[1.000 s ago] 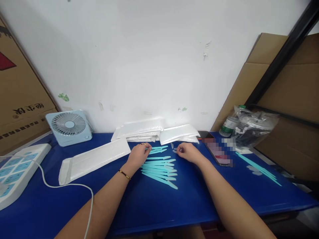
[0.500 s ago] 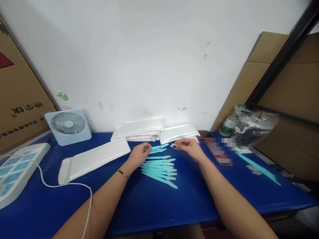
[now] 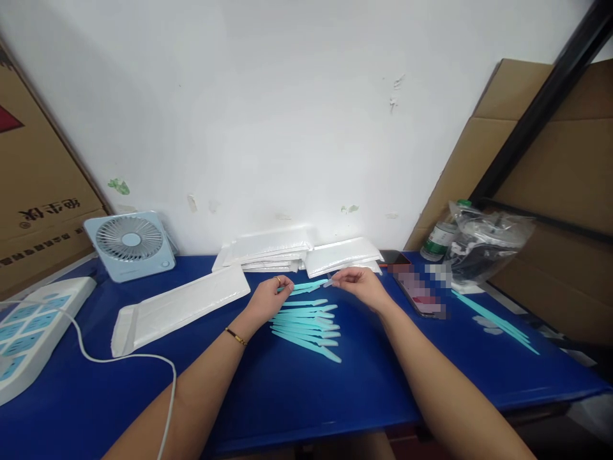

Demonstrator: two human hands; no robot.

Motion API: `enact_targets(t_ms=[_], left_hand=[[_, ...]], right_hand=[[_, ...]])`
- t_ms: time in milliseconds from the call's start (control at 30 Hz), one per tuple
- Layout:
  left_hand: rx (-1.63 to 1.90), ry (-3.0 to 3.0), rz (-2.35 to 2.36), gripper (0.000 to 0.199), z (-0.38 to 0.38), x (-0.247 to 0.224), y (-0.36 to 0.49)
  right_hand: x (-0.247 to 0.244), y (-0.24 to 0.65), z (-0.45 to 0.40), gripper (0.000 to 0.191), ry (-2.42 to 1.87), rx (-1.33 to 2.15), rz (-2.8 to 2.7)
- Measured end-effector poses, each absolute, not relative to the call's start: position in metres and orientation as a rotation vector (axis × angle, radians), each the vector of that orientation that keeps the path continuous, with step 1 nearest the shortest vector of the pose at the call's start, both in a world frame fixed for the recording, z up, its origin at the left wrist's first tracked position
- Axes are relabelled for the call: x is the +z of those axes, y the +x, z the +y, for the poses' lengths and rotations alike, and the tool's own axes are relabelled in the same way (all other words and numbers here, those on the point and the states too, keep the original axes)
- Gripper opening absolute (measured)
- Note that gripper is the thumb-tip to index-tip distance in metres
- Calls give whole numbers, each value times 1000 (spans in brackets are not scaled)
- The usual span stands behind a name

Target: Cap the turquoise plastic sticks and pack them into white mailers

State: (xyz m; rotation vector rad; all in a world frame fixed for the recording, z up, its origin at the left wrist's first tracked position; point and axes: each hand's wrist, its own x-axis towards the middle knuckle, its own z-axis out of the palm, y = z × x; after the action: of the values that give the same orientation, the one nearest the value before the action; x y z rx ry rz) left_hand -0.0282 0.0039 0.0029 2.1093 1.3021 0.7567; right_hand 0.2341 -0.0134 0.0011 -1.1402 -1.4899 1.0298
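Note:
My left hand point(image 3: 274, 295) is closed in a pinch on the handle of a teal eyebrow razor point(image 3: 311, 285), which points to the right. Between the fingertips of my right hand point(image 3: 363, 285) is a small translucent blade cap point(image 3: 328, 283), at the tip of that razor. Whether the cap touches the blade is too small to tell. Just below, several teal eyebrow razors point(image 3: 301, 322) lie fanned out on the blue table, many with pale caps on their right ends. Another uncapped-looking razor lies close under the held one, partly hidden by my left hand.
White padded envelopes point(image 3: 268, 248) are stacked against the wall, and a single one point(image 3: 182, 310) lies left. A fan point(image 3: 131, 246), a power strip point(image 3: 43, 332) and its cable are at left. At right are a phone point(image 3: 419, 294), a bottle point(image 3: 438, 241), and more teal razors point(image 3: 498, 322).
My right hand has moved slightly left with the cap, bringing it to the tip of the held razor. My left hand has barely shifted.

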Motion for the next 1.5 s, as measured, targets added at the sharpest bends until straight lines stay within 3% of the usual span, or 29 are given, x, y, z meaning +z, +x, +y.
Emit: enact_targets(t_ms=[333, 533, 900, 967, 1133, 1500], left_hand=[[740, 2107, 1281, 32, 3, 2, -28], [536, 2093, 1186, 34, 0, 3, -30], [565, 2077, 1188, 30, -6, 7, -24], [515, 2172, 1208, 28, -7, 5, -23], [562, 2473, 1367, 22, -4, 0, -23], [425, 2952, 1315, 32, -7, -2, -18]], right_hand=[[2, 228, -16, 31, -1097, 1091, -1481], [6, 233, -19, 30, -1074, 1225, -1607], [9, 232, -22, 32, -1088, 1274, -1591], [10, 241, -19, 31, -1132, 1161, -1692], [2, 263, -7, 17, -1571, 408, -1820], [-19, 240, 1, 15, -1492, 406, -1976]])
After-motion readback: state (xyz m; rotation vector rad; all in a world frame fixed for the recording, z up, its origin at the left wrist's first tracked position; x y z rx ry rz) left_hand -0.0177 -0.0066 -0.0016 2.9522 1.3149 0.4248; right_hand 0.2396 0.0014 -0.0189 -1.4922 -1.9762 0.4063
